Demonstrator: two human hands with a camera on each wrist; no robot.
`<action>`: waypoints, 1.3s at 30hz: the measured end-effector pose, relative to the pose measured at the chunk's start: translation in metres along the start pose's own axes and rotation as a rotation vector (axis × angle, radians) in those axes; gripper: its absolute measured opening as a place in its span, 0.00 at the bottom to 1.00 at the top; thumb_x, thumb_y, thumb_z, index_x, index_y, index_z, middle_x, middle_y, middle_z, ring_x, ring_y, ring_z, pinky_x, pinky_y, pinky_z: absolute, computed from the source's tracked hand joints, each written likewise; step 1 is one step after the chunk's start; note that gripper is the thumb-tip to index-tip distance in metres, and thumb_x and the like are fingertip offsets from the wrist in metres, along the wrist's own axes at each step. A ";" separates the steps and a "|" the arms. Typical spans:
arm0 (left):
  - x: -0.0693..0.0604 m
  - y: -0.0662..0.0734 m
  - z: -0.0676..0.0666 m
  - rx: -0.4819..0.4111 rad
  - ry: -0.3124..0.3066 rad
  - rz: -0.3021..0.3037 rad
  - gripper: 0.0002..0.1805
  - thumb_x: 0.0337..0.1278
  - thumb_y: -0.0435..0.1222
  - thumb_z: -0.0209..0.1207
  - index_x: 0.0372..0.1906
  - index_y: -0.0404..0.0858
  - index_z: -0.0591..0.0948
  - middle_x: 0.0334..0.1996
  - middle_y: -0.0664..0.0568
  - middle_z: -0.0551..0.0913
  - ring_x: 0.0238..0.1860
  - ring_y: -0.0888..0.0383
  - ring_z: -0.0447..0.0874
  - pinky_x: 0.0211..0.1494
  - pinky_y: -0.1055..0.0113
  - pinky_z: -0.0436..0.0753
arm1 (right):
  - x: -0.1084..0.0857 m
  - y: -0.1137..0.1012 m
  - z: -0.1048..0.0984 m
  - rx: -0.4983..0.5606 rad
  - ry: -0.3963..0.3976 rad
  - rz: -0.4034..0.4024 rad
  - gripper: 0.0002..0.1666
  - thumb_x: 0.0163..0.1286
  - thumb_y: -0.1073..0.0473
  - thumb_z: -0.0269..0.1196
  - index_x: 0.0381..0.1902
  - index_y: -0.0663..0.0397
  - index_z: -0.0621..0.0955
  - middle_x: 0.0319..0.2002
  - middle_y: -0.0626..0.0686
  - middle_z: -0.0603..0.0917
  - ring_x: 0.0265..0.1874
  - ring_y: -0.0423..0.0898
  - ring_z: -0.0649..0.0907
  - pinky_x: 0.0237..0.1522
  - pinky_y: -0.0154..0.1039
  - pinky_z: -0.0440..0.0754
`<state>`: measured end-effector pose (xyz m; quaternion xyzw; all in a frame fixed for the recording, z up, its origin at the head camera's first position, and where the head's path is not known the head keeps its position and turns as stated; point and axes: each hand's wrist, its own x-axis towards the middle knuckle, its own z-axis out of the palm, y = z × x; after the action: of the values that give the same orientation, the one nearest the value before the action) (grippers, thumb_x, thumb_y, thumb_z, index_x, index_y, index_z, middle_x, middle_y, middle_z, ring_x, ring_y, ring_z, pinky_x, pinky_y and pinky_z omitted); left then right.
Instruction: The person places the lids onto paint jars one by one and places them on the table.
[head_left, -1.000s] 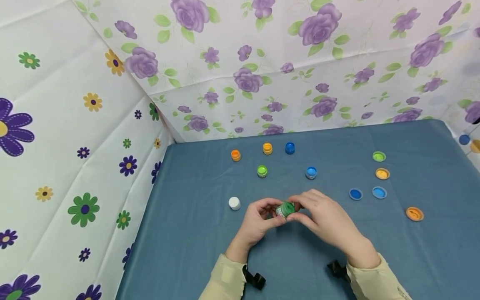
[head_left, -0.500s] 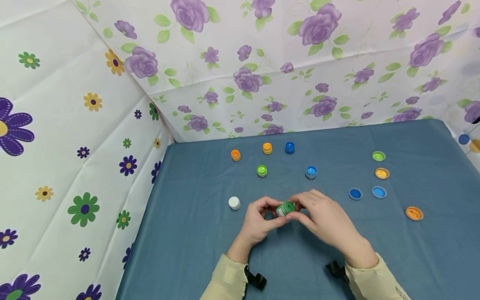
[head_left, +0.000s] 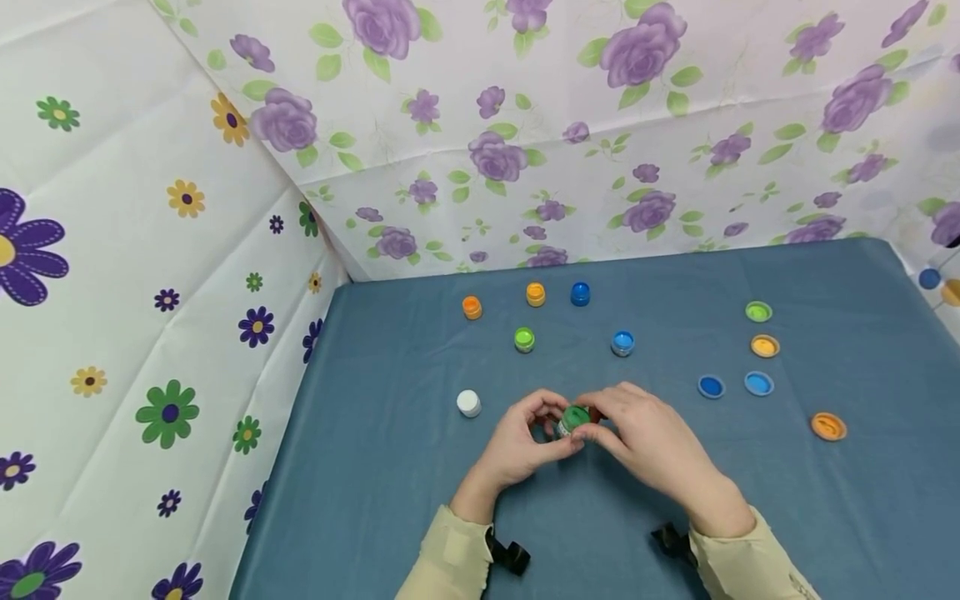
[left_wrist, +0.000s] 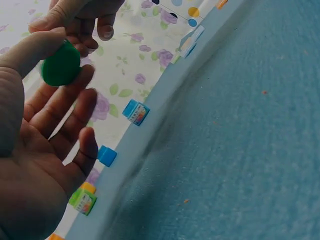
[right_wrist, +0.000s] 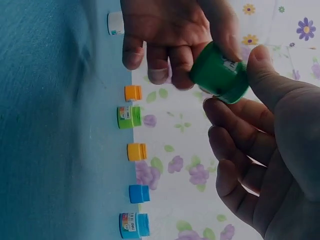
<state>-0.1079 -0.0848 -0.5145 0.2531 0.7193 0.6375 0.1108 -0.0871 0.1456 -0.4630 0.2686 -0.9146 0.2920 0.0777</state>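
Between the two hands a small dark green jar (head_left: 574, 419) is held tilted above the blue cloth. The left hand (head_left: 517, 440) grips its body between thumb and fingers. On the other side, the right hand (head_left: 651, 435) pinches the rim end with thumb and fingertips. In the right wrist view the green jar (right_wrist: 220, 73) shows a white label, with the right hand (right_wrist: 280, 130) at its upper end. The left wrist view shows the jar's round green base (left_wrist: 61, 63) by the thumb of the left hand (left_wrist: 40, 145). Whether its lid is loose cannot be told.
A white-lidded jar (head_left: 468, 403) stands left of the hands. Behind are open jars: orange (head_left: 472, 307), yellow (head_left: 536, 294), dark blue (head_left: 580, 293), light green (head_left: 524, 339) and light blue (head_left: 622, 343). Several lids lie at right, including an orange lid (head_left: 828, 426).
The green jar has shifted slightly and tilts differently between the hands, its top turned more upward. Both hands keep their hold; the other jars and lids stay put.
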 end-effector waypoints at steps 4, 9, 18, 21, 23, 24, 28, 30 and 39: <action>0.000 0.005 -0.001 0.075 -0.029 -0.035 0.20 0.67 0.33 0.72 0.60 0.38 0.83 0.48 0.49 0.88 0.47 0.59 0.82 0.51 0.51 0.82 | -0.001 0.002 -0.004 0.017 -0.004 0.025 0.18 0.77 0.43 0.68 0.57 0.41 0.88 0.46 0.41 0.88 0.45 0.41 0.84 0.44 0.46 0.84; -0.001 0.012 -0.011 0.170 -0.052 -0.064 0.19 0.67 0.37 0.73 0.59 0.45 0.83 0.48 0.59 0.87 0.47 0.53 0.85 0.50 0.51 0.84 | -0.007 0.010 -0.014 0.022 -0.004 0.074 0.15 0.81 0.45 0.65 0.57 0.41 0.89 0.49 0.43 0.89 0.47 0.43 0.85 0.46 0.47 0.85; -0.006 0.027 -0.046 0.415 0.049 -0.093 0.18 0.66 0.40 0.73 0.57 0.48 0.81 0.49 0.59 0.90 0.54 0.53 0.87 0.57 0.42 0.83 | -0.022 0.028 -0.027 0.014 -0.024 0.171 0.18 0.84 0.44 0.61 0.57 0.45 0.89 0.51 0.47 0.90 0.51 0.49 0.88 0.52 0.54 0.86; -0.008 0.027 -0.057 0.519 0.104 -0.084 0.18 0.65 0.40 0.75 0.56 0.47 0.82 0.49 0.57 0.89 0.56 0.50 0.85 0.61 0.43 0.82 | -0.026 0.032 -0.030 0.026 -0.036 0.194 0.17 0.84 0.46 0.61 0.58 0.45 0.89 0.52 0.47 0.90 0.51 0.50 0.88 0.53 0.55 0.86; -0.009 0.025 -0.063 0.590 0.133 -0.076 0.18 0.63 0.40 0.76 0.54 0.45 0.83 0.48 0.56 0.87 0.58 0.49 0.83 0.63 0.45 0.81 | -0.028 0.034 -0.031 0.030 -0.046 0.207 0.18 0.85 0.45 0.60 0.58 0.46 0.89 0.52 0.47 0.90 0.51 0.50 0.88 0.54 0.55 0.85; -0.009 0.024 -0.067 0.625 0.145 -0.068 0.18 0.62 0.39 0.77 0.53 0.45 0.84 0.48 0.55 0.86 0.60 0.48 0.81 0.65 0.45 0.80 | -0.029 0.034 -0.032 0.032 -0.052 0.210 0.18 0.85 0.45 0.59 0.58 0.46 0.89 0.53 0.47 0.90 0.52 0.50 0.88 0.54 0.56 0.85; -0.012 0.017 -0.077 0.752 0.174 -0.059 0.19 0.58 0.41 0.80 0.48 0.45 0.84 0.52 0.52 0.85 0.67 0.47 0.75 0.71 0.46 0.73 | -0.032 0.037 -0.033 0.036 -0.067 0.220 0.18 0.85 0.46 0.59 0.58 0.47 0.89 0.53 0.46 0.90 0.53 0.52 0.88 0.56 0.57 0.84; -0.013 0.013 -0.080 0.792 0.184 -0.056 0.19 0.56 0.42 0.81 0.47 0.44 0.84 0.55 0.49 0.84 0.69 0.44 0.73 0.73 0.42 0.70 | -0.033 0.038 -0.033 0.033 -0.072 0.222 0.17 0.85 0.48 0.61 0.58 0.47 0.89 0.52 0.46 0.90 0.52 0.51 0.88 0.55 0.57 0.84; -0.014 0.000 -0.084 0.832 0.232 -0.152 0.19 0.55 0.43 0.82 0.46 0.45 0.85 0.68 0.42 0.77 0.77 0.39 0.62 0.71 0.33 0.65 | -0.034 0.040 -0.029 0.034 -0.100 0.219 0.16 0.84 0.48 0.62 0.57 0.46 0.89 0.52 0.46 0.90 0.51 0.50 0.88 0.54 0.56 0.85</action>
<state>-0.1368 -0.1646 -0.5034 0.1490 0.9391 0.3076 -0.0356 -0.0804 0.2051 -0.4692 0.1825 -0.9362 0.3003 -0.0047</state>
